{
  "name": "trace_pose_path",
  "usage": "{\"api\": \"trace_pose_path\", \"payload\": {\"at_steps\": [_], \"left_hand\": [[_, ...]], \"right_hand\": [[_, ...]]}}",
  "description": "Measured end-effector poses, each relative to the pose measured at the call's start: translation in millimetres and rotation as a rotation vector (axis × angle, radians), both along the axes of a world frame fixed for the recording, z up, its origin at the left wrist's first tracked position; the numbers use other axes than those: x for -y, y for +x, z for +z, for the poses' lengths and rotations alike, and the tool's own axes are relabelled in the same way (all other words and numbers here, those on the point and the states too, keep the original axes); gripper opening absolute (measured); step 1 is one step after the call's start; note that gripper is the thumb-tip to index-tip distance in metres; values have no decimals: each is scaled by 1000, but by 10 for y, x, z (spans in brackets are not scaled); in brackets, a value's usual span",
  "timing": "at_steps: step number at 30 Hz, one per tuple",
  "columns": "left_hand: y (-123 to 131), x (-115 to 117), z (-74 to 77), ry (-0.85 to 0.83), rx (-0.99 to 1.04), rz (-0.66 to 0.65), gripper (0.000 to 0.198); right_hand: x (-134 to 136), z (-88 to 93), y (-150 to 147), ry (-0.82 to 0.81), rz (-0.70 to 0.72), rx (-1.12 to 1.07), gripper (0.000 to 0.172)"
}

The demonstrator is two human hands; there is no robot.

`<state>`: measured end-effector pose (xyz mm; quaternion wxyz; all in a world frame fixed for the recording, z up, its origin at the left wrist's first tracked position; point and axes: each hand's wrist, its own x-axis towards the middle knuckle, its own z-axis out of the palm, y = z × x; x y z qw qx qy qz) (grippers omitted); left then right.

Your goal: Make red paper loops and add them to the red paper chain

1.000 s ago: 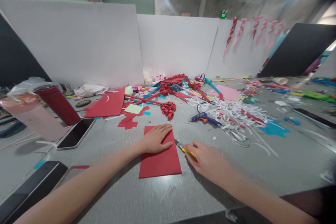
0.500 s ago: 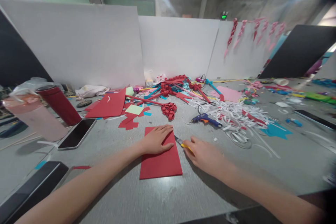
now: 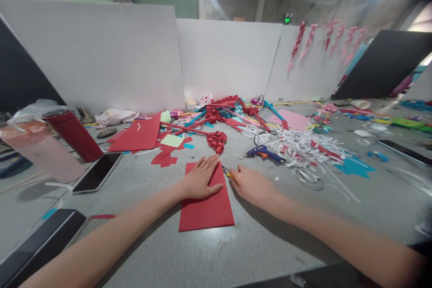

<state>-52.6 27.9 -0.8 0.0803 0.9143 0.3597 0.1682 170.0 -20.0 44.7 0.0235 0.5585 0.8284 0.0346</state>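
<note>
A red rectangular sheet [image 3: 206, 213] lies flat on the grey table in front of me. My left hand [image 3: 200, 180] rests on its upper half, palm down, fingers stretched out and thumb apart. Close to the sheet's right edge, my right hand [image 3: 251, 184] is closed around a utility knife [image 3: 230, 175] with a yellow handle. The blade points up and left, towards the sheet's upper right corner; whether it touches the sheet I cannot tell. Most of the handle is hidden in my fingers.
Beyond the sheet lie a red curled-paper piece [image 3: 217, 142] and red scraps [image 3: 164, 158]. A blue glue gun [image 3: 265, 154] sits right of them, beside a heap of white strips [image 3: 297, 141]. On the left are a phone [image 3: 97, 173], a red flask [image 3: 74, 135] and a pink bottle [image 3: 45, 153].
My right hand has moved a little left and up with the utility knife, closer to the sheet's edge. My left hand stays on the sheet, its fingers slightly more spread.
</note>
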Motion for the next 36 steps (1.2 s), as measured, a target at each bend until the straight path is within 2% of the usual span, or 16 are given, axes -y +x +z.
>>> {"api": "trace_pose_path", "payload": {"at_steps": [18,22,24,28,31,33,36], "left_hand": [[1,-21,-34,-1,-2,3,83],[-4,-15,-15,-15,63,3,85],[-10,-27,-9,-14,158,25,79],[-31,-73,10,-14,442,213,48],[-48,-89,38,-103,559,348,40],[-55,-87,46,-159,585,366,38],[-58,-85,12,-149,552,312,32]], "right_hand": [[-115,-26,-68,9,-41,7,35],[-160,1,-80,21,-55,17,35],[-162,31,-47,34,-41,11,36],[-91,98,164,77,-54,19,38],[-7,147,435,90,-97,63,38],[27,177,618,62,-137,108,32],[25,212,787,33,-168,134,26]]}}
